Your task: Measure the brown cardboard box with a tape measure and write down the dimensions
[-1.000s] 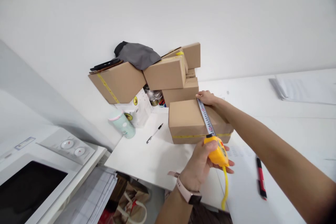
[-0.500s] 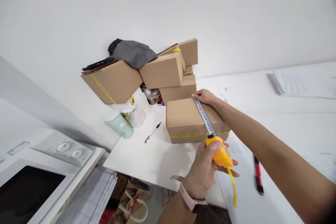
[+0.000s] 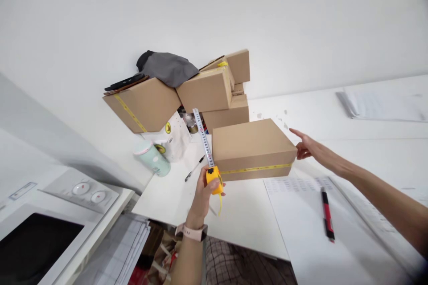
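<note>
In my left hand (image 3: 199, 196) is a yellow tape measure (image 3: 214, 180), gripped by its case with a yellow strap hanging below. Its blade (image 3: 203, 138) is pulled out and points up and away, beside the left end of a cardboard box (image 3: 250, 147). That box lies on the white table and has a yellow tape strip along its front side. My right hand (image 3: 310, 148) is at the box's right end, index finger stretched out and the other fingers curled near the corner. Whether those fingers touch the cardboard I cannot tell.
More cardboard boxes (image 3: 207, 91) are stacked behind, with a grey cloth (image 3: 170, 66) on top. A pen (image 3: 194, 169) and a mint-green bottle (image 3: 153, 158) are at left. A red and black marker (image 3: 327, 216) lies on paper (image 3: 294, 222). A microwave (image 3: 40, 245) stands lower left.
My left hand has carried the tape measure left, off the box top to its left side. My right hand has let go of the blade's end and moved right to the box's right end.
</note>
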Tool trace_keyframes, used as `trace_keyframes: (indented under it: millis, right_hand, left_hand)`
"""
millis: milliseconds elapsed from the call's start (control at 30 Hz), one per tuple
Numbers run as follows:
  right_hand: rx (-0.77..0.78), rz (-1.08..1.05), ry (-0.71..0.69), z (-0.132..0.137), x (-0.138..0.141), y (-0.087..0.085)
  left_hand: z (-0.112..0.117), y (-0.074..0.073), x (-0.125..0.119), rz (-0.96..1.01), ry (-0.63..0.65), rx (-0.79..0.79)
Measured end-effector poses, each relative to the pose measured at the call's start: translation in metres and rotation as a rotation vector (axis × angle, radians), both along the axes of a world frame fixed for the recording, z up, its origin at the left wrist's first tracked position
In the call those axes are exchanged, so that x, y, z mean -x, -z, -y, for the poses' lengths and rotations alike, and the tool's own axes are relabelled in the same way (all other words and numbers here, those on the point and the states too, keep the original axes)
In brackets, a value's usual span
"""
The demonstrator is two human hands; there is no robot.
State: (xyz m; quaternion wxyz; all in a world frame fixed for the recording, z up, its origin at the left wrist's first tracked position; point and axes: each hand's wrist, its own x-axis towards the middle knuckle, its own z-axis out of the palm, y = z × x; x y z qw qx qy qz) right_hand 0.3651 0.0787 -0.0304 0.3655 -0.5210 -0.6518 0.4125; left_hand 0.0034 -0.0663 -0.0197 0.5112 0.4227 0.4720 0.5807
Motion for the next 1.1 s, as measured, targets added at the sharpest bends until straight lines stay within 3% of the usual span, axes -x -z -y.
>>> trace_keyframes:
  millis: [100, 200, 333, 467, 533, 600, 700, 767, 900, 1000, 1100]
  right_hand:
    - [-0.074, -0.042, 0.028, 0.020, 0.007, -0.005]
    - [-0.153, -0.027, 0.078, 0.026, 0.007, -0.038]
    - [-0.121, 0.049, 0.206, 0.018, -0.003, -0.077]
    - [-0.178, 0.216, 0.399, 0.006, -0.006, -0.076]
    - [-0.334, 0.355, 0.497, -0.001, -0.004, -0.071]
    - [-0.524, 0.465, 0.481, -0.009, 0.001, -0.069]
    - [-0.679, 0.554, 0.308, -0.023, 0.012, -0.073]
    - [-0.710, 0.587, 0.238, -0.031, 0.018, -0.074]
    - [-0.751, 0.616, 0.245, -0.034, 0.023, -0.073]
    - [-0.778, 0.605, 0.267, -0.030, 0.024, -0.072]
    - [-0.831, 0.572, 0.241, -0.026, 0.024, -0.072]
  left_hand:
    - [-0.010, -0.007, -0.003, 0.004, 0.062, -0.003]
    - [-0.017, -0.029, -0.007, -0.005, 0.089, -0.058]
    - [-0.028, -0.054, -0.017, -0.067, 0.151, -0.122]
    - [-0.038, -0.060, -0.031, -0.068, 0.205, -0.114]
    - [-0.037, -0.060, -0.038, -0.077, 0.192, -0.104]
    - [-0.030, -0.060, -0.047, -0.099, 0.130, -0.117]
    - [-0.009, -0.054, -0.068, -0.116, 0.070, -0.168]
    - [0.008, -0.043, -0.086, -0.093, 0.167, -0.158]
    - [0.033, -0.006, -0.125, -0.034, 0.400, 0.025]
    - [0.042, 0.017, -0.148, 0.016, 0.442, 0.123]
    - [0.046, 0.027, -0.163, 0.071, 0.423, 0.185]
